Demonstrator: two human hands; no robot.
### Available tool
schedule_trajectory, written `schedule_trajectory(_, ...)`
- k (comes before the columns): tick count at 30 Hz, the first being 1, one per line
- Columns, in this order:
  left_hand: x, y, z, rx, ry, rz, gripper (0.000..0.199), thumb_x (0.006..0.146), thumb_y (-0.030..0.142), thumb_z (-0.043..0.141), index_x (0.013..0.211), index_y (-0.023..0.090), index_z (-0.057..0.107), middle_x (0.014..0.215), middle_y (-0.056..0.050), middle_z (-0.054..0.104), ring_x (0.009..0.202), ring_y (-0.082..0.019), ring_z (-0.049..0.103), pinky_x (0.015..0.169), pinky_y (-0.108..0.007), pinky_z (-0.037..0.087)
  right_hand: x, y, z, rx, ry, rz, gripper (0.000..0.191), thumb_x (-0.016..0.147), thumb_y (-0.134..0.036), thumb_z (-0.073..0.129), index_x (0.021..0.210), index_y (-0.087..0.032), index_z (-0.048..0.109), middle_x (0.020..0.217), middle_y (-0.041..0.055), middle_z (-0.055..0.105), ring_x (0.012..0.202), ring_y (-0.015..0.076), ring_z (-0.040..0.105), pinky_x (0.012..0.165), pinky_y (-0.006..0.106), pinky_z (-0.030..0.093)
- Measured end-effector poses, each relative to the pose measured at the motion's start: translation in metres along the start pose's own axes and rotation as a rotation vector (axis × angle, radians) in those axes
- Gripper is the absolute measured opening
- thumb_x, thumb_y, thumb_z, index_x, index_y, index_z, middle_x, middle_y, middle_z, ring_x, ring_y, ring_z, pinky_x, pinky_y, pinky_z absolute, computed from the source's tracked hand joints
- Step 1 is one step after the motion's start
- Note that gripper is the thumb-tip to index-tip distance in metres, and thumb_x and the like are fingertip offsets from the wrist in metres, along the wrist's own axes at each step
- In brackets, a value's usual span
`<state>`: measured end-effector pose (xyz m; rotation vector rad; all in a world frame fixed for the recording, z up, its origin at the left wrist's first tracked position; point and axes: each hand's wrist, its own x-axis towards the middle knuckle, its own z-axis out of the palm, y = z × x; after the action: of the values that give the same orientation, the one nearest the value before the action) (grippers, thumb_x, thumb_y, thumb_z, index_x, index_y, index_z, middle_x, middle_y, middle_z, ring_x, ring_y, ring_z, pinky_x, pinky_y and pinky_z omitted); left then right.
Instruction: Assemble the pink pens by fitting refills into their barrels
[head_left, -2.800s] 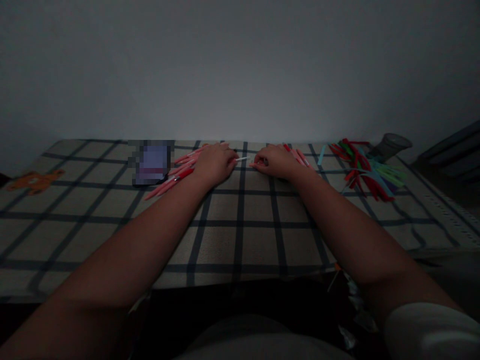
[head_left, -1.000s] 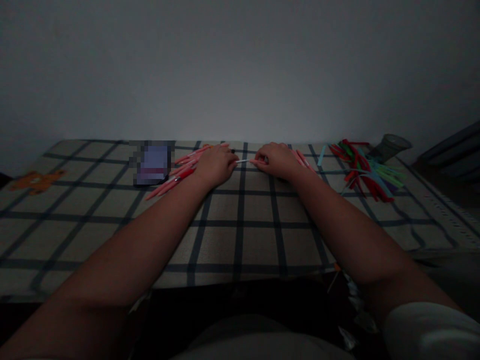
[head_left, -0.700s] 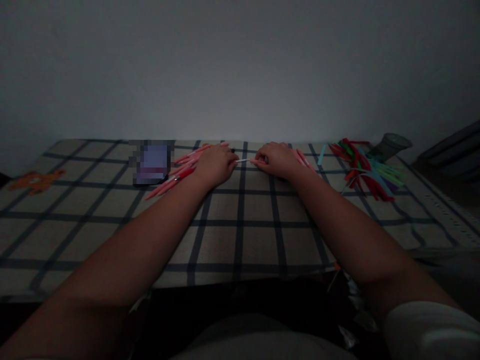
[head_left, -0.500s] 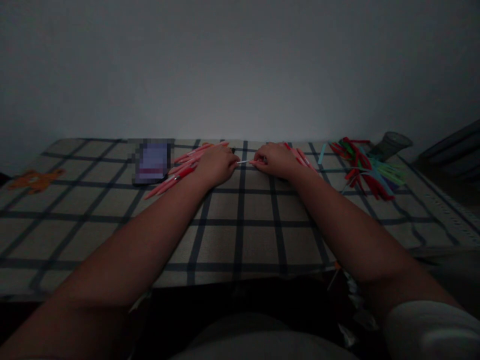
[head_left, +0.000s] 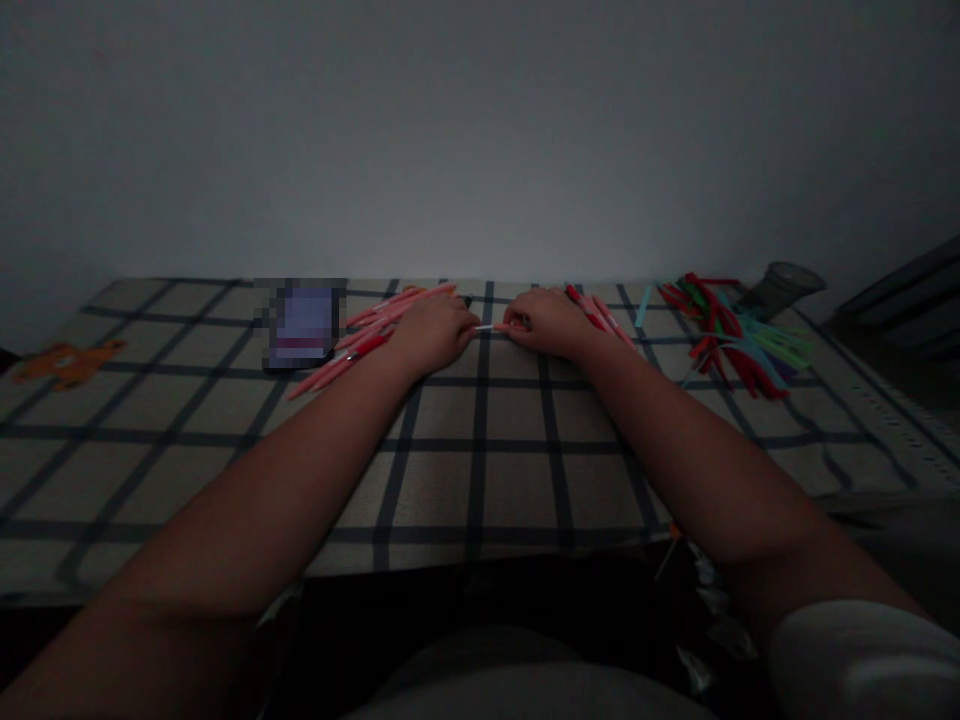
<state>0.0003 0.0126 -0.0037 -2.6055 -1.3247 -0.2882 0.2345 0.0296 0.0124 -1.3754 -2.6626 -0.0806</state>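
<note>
Head camera: we work a thin, whitish, plastic-looking rod [head_left: 487, 327]
Left hand [head_left: 436, 330]: fingertips pinching one end
Right hand [head_left: 551, 320]: fingers curled by the other, grip unclear
Rod: best kept straight, level

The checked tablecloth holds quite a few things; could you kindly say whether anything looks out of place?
The coloured strips at right look untidy: they lie tangled, with one light blue strip apart. No spill shows; it is too dim to judge fine damage.
</note>
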Motion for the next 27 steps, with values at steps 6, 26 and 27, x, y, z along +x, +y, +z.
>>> schedule_trajectory(6,-0.0006,0.0021,-0.0028,0.013,-0.017,-0.008,0.039,0.108,0.035,0.048,0.112,0.021,0.085,0.11,-0.011,0.082,0.112,-0.029,0.071,0.103,-0.044,0.052,-0.0008,-0.0013,-0.0013,0.0,-0.006,-0.005,0.035,0.108,-0.042,0.058,0.113,-0.017,0.083,0.117,0.0137,0.082,0.107,0.0293,0.068,0.086,0.038,0.038)
schedule_trajectory(26,-0.0004,0.0066,-0.0087,0.032,-0.053,-0.013,0.042,0.108,0.033,0.045,0.113,0.018,0.085,0.111,-0.012,0.082,0.114,-0.029,0.071,0.107,-0.045,0.051,0.0002,0.0035,0.0036,0.065,-0.01,-0.017,0.035,0.108,-0.045,0.058,0.109,-0.018,0.081,0.111,0.012,0.08,0.097,0.0259,0.064,0.08,0.036,0.037)
schedule_trajectory(27,-0.0003,0.007,-0.0094,0.033,-0.058,-0.011,0.042,0.108,0.033,0.045,0.113,0.018,0.085,0.111,-0.012,0.081,0.114,-0.029,0.071,0.107,-0.045,0.051,0.0002,0.0039,0.0041,0.069,-0.008,-0.02,0.035,0.108,-0.045,0.058,0.108,-0.019,0.081,0.111,0.0119,0.08,0.097,0.0257,0.064,0.08,0.036,0.037)
